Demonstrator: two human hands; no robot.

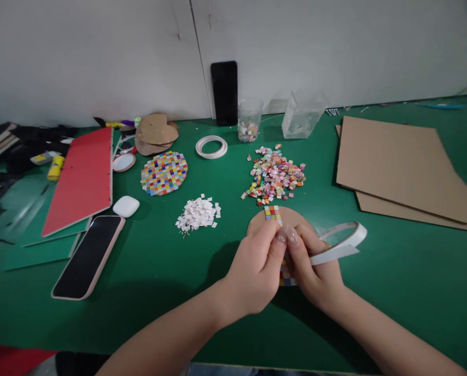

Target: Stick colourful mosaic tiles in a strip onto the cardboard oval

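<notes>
My left hand (259, 266) is closed, thumb against forefinger, over a round cardboard disc (296, 215). Whatever it pinches is hidden. My right hand (315, 261) meets it fingertip to fingertip and is closed on a roll of white double-sided tape (359, 235), with a loose tail sticking out to the right. A strip of small coloured mosaic tiles (273, 213) runs down the disc, its middle covered by my hands. Beyond the disc lies a loose pile of coloured mosaic tiles (276, 175). White square pieces (199, 214) are heaped to the left.
A tile-covered disc (164, 173), another tape roll (211, 147) and cardboard cutouts (155, 130) lie farther back. A clear cup (249, 122), clear box (303, 117) and upright phone (224, 94) stand by the wall. Cardboard sheets (397, 167) are right; a phone (88, 258) and red board (82, 177) left.
</notes>
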